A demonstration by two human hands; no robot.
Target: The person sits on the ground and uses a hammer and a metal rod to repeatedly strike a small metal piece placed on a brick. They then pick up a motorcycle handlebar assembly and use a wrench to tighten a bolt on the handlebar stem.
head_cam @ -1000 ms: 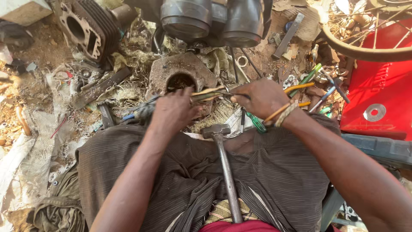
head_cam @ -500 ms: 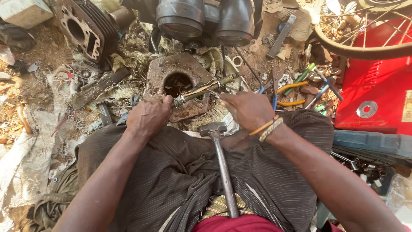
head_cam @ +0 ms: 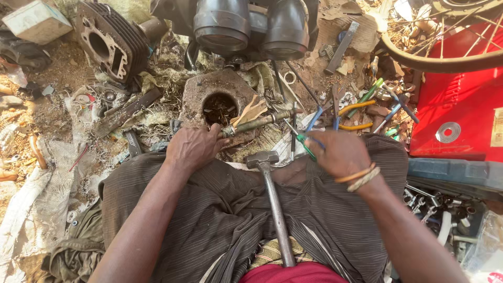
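My left hand point(head_cam: 195, 148) grips the near end of a rusty metal shaft point(head_cam: 258, 122) that lies across a round rusty block with a hole point(head_cam: 219, 99). A tan rag point(head_cam: 250, 111) is wrapped on the shaft. My right hand point(head_cam: 338, 152) closes on a green-handled screwdriver point(head_cam: 300, 137) whose tip points up toward the shaft. A steel hammer point(head_cam: 268, 181) rests on my lap between both hands, head near the block, handle toward my body.
An engine cylinder point(head_cam: 107, 43) lies at top left, twin black gauges point(head_cam: 251, 26) at top middle. A spoked wheel point(head_cam: 445, 47) and red tank point(head_cam: 461, 120) sit at right. Pliers and screwdrivers point(head_cam: 361, 112) litter the ground; sockets and small tools point(head_cam: 435, 204) are at lower right.
My right hand drew back to the right off the shaft and now holds the green-handled screwdriver. My left hand stays on the shaft's end. The view shifted slightly.
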